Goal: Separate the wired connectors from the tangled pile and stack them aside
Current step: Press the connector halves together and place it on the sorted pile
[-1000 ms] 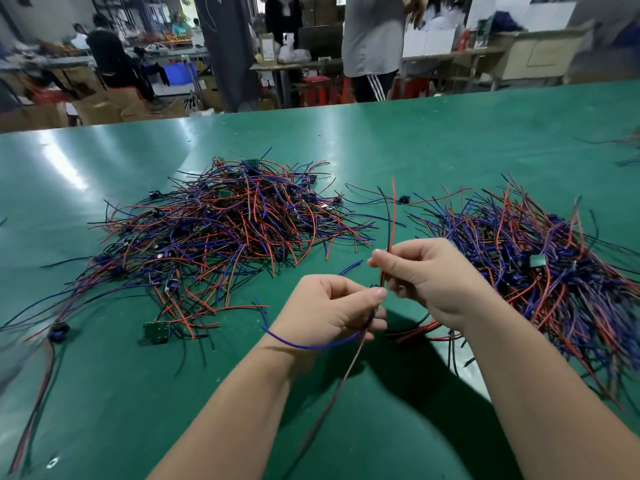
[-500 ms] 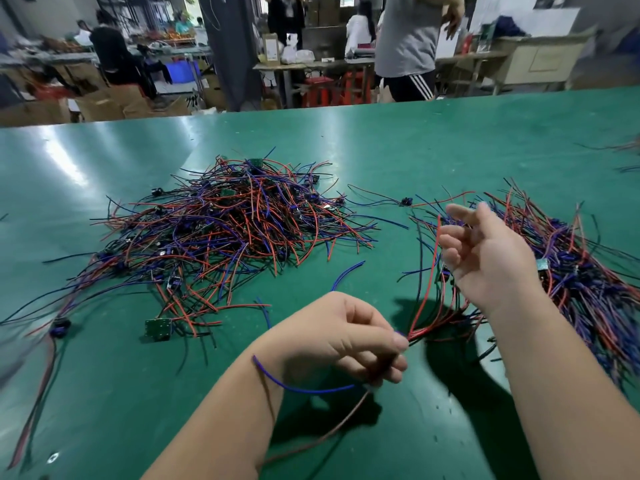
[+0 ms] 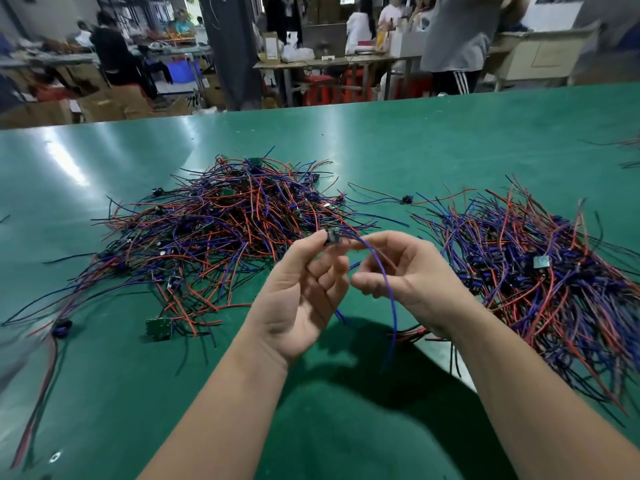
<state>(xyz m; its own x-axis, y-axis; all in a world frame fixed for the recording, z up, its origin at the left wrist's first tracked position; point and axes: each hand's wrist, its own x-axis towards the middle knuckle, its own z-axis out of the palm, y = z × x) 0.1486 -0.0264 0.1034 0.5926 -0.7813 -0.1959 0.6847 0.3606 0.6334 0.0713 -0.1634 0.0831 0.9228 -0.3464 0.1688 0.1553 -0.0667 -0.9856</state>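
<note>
Head view: left hand (image 3: 301,299) pinches one connector (image 3: 333,236) at frame centre. Right hand (image 3: 412,278) curls beside its blue wire (image 3: 388,292); whether it holds the wire, cannot tell. Step, judged: one piece lifted clear of pile (image 3: 225,230), centre left. Next: lay it on stack (image 3: 540,271), right.

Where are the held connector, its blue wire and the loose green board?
connector (image 3: 333,236), head view, its small body.
blue wire (image 3: 393,313), head view, its hanging middle stretch.
green board (image 3: 158,329), head view, its flat face.
</note>
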